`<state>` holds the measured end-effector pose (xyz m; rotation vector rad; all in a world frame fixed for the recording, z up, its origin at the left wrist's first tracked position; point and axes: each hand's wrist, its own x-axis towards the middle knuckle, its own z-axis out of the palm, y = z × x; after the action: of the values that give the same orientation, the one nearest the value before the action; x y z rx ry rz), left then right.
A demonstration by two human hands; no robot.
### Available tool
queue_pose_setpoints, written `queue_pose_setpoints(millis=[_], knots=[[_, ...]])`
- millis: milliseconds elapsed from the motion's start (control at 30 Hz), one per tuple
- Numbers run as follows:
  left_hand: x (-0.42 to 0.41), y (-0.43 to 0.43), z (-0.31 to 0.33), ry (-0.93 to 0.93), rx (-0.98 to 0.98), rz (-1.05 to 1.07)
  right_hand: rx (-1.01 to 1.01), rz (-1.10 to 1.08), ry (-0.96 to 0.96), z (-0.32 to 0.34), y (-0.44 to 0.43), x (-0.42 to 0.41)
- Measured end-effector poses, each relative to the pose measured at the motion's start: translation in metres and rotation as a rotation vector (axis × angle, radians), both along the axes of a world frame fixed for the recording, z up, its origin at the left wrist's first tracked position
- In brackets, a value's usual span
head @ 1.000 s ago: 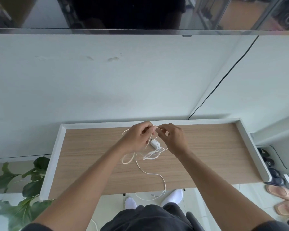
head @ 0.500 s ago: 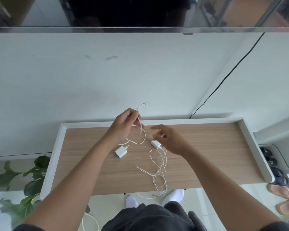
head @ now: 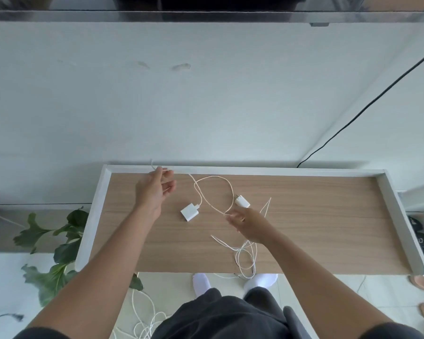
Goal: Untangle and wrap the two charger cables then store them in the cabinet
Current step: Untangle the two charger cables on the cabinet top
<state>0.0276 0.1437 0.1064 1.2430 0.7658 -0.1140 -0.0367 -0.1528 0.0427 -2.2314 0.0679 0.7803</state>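
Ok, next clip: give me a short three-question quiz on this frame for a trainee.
1. True or false: the square adapter touches the small adapter.
2. Which hand reaches the far rim of the table? A) left hand B) right hand
3. Fill in: the plant stands off the table's ___ end.
Key: 1 false; 2 A; 3 left.
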Motion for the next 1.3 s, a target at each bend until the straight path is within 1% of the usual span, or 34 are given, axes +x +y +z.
queue_pose_setpoints(millis=[67,133,233,300,367,400,500,567,633,700,800,900,967,1067,1200,1300], knots=[[-0.009,0.019,-0.032,0.114,0.025,0.06,-0.038,-0.011,-0.022,-0.012,-0.009,0.002],[-0.021,0.035,-0.065,0.214,0.031,0.061,-0.045,-0.047,-0.034,-0.018,-0.01,0.005],[-0.035,0.047,-0.101,0.347,0.025,-0.023,-0.012,-0.127,-0.04,-0.014,-0.006,0.011],[-0.042,0.044,-0.116,0.39,0.037,-0.123,-0.002,-0.195,-0.036,-0.01,-0.001,0.014],[-0.046,0.036,-0.124,0.369,0.108,-0.244,-0.01,-0.266,-0.034,-0.006,0.004,0.016],[-0.047,0.032,-0.128,0.335,0.176,-0.313,-0.007,-0.297,-0.029,-0.002,0.007,0.017],[-0.045,0.02,-0.144,0.177,0.526,-0.647,0.007,-0.354,-0.025,0.006,0.014,0.023],[-0.045,0.012,-0.161,0.075,0.702,-0.814,0.015,-0.358,-0.032,0.008,0.016,0.024],[-0.046,0.005,-0.179,0.042,0.787,-0.904,0.024,-0.36,-0.045,0.008,0.018,0.024],[-0.048,-0.002,-0.185,0.053,0.873,-0.962,0.064,-0.382,-0.068,0.007,0.018,0.026],[-0.045,-0.001,-0.186,0.016,1.015,-0.985,0.152,-0.483,-0.128,0.013,0.011,0.039],[-0.037,0.015,-0.185,-0.016,1.094,-0.978,0.228,-0.678,-0.182,0.019,-0.009,0.056],[-0.03,0.03,-0.183,-0.008,1.13,-0.934,0.27,-0.789,-0.18,0.019,-0.027,0.064],[-0.011,0.057,-0.177,0.041,1.175,-0.88,0.297,-0.956,-0.111,0.009,-0.056,0.068],[0.014,0.086,-0.173,0.124,1.225,-0.863,0.368,-1.254,0.001,-0.003,-0.09,0.066],[0.027,0.096,-0.175,0.129,1.249,-0.832,0.437,-1.355,0.054,-0.009,-0.111,0.06]])
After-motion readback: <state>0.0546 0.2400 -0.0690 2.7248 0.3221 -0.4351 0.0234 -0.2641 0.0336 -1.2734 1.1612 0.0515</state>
